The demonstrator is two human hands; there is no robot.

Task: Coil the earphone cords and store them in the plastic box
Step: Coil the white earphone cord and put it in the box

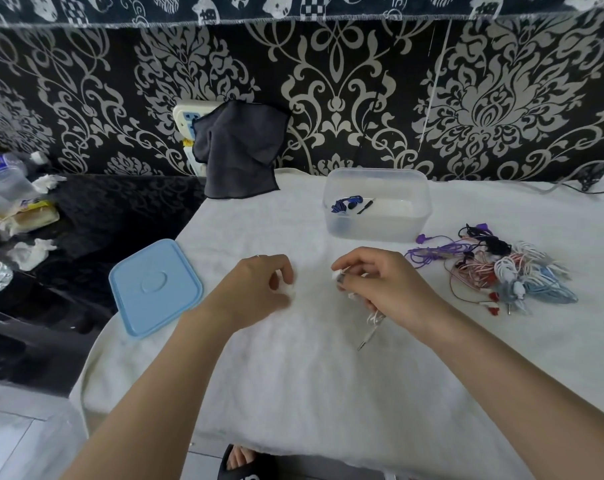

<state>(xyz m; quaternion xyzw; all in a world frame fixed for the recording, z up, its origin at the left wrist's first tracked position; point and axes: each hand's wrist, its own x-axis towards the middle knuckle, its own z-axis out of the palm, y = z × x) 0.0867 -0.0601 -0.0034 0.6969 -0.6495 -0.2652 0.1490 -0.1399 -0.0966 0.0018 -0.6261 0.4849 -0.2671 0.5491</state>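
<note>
One blue earphone set already lay in the plastic box near the table's far edge. Both the left hand and right hand pinched a white earphone cord mid-table; a tangled pile waited by the right edge.

Dark grey cloth draped over a wall socket, black-and-cream damask wallpaper, crumpled tissues and a plastic bottle lay left, white table covering
</note>
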